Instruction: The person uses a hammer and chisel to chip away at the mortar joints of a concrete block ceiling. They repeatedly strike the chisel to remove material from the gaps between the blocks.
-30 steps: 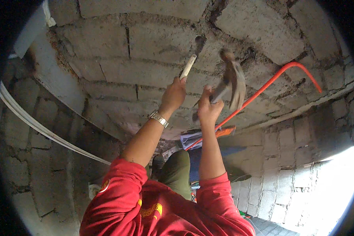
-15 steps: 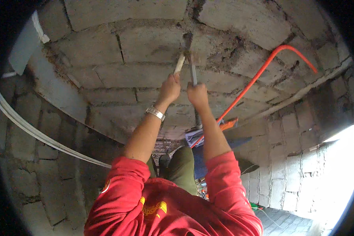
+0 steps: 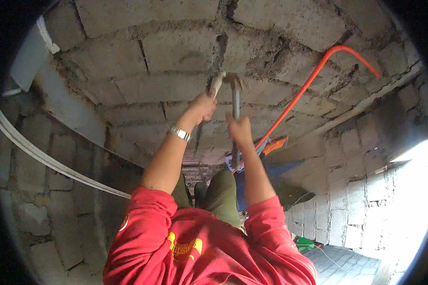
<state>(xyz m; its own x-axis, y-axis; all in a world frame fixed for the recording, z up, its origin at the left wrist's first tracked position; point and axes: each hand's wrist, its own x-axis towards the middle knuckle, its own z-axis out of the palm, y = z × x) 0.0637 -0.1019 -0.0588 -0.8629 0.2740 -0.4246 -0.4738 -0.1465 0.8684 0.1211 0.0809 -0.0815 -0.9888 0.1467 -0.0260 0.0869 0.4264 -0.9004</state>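
Left hand [image 3: 202,107] fisted around a pale chisel [image 3: 217,81], tip set against the block wall [image 3: 176,52]. Right hand [image 3: 239,129] closed tight on the hammer [image 3: 235,102] handle; hammer head just right of the chisel tip, at the wall. Orange conduit [image 3: 314,78] runs further right.

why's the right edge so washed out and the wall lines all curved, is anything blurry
Head view: daylight from the opening at lower right blows that edge out to white, while the left side falls into shadow; the fisheye lens bends the block wall courses and the white pipe; the hammer head looks slightly smeared, and the black rim is vignetting.
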